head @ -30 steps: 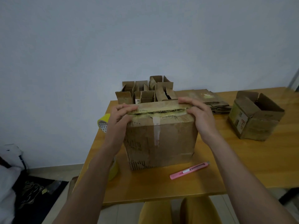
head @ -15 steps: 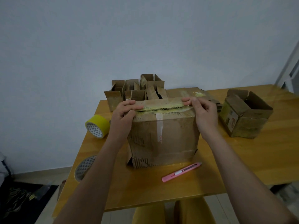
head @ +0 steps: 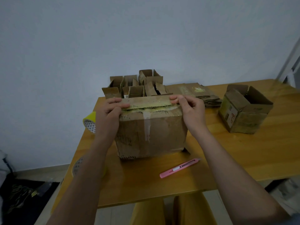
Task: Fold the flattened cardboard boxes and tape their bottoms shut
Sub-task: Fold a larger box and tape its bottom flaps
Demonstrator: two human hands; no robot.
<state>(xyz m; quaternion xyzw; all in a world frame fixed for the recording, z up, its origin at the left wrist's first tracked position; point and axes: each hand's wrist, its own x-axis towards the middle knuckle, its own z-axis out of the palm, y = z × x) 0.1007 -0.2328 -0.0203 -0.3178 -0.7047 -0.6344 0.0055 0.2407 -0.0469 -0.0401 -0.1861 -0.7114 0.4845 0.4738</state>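
Both hands, left hand (head: 109, 112) and right hand (head: 190, 109), keep pinching the box (head: 151, 132) flaps flatter; tape roll (head: 89, 122) waits at nine o'clock.

No legible text on any surface. The box (head: 151, 132) under the hands carries a white tape strip (head: 147, 127) with small red marks, too blurred to read. The open box (head: 243, 111) at right bears a printed side label (head: 230, 115), orange and white, unreadable. A small white sticker (head: 126, 96) on the rear boxes is likewise indistinct.
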